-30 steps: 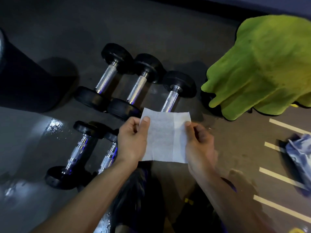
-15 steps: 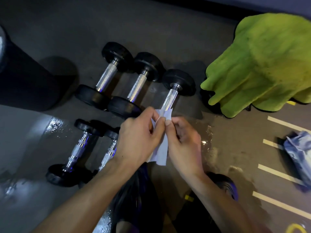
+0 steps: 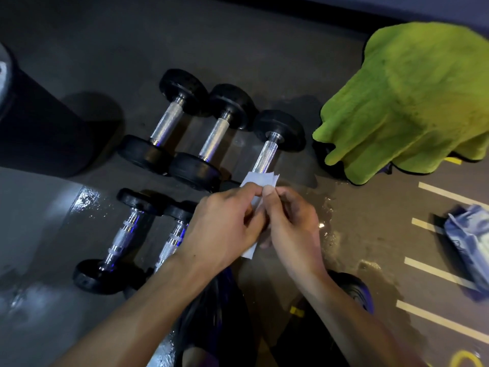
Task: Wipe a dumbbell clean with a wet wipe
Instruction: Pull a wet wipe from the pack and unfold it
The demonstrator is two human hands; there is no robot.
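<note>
Dark wet floor with pale stripes below a green towel; black cylinder far left of it.

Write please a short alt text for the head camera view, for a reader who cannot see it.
Two bare hands, the left hand and the right hand, pinch a folded white wet wipe above a grey floor. Five black dumbbells with chrome handles lie beyond, with a crumpled lime-green towel at upper right.

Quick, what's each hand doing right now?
Left hand: pinching the wipe.
Right hand: pinching the same wipe.
</note>
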